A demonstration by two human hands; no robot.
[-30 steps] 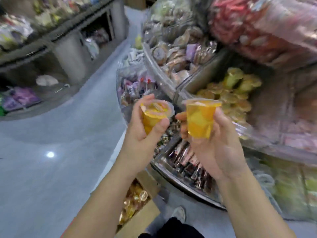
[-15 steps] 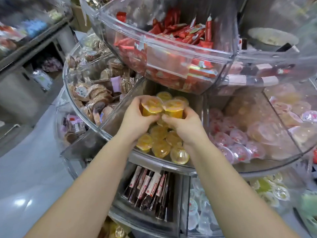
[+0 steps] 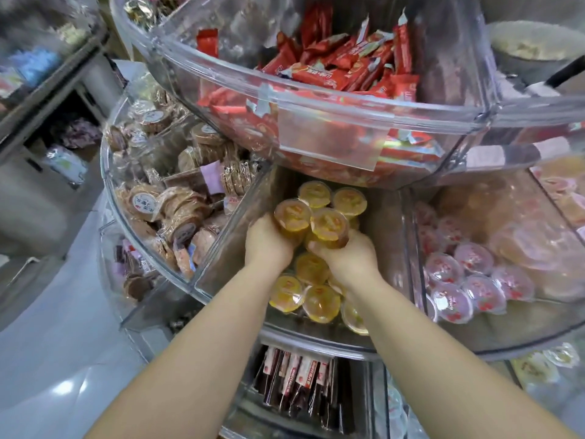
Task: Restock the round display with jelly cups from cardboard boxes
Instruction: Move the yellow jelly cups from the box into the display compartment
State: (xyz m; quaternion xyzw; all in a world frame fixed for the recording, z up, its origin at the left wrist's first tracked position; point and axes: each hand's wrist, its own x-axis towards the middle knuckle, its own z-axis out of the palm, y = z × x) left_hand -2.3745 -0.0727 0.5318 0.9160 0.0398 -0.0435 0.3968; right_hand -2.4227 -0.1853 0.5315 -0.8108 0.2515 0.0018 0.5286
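Orange jelly cups (image 3: 311,224) in both hands (image 3: 269,245).

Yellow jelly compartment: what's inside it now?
Yellow jelly cups in a loose pile, plus one cup in the left hand and one in the right hand. Arms and upper tier hide the rest.

red snack packets (image 3: 345,68); wrapped round cakes (image 3: 177,201); pink-lidded cups (image 3: 462,280); dark sachets (image 3: 297,384), possibly coffee

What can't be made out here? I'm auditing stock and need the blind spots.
- Head view: cardboard boxes, outside the frame.
- Fingertips of left hand and right hand, hidden behind their orange jelly cups.
- Cups beneath the forearms, covered.
- Cup lid print, too blurred.
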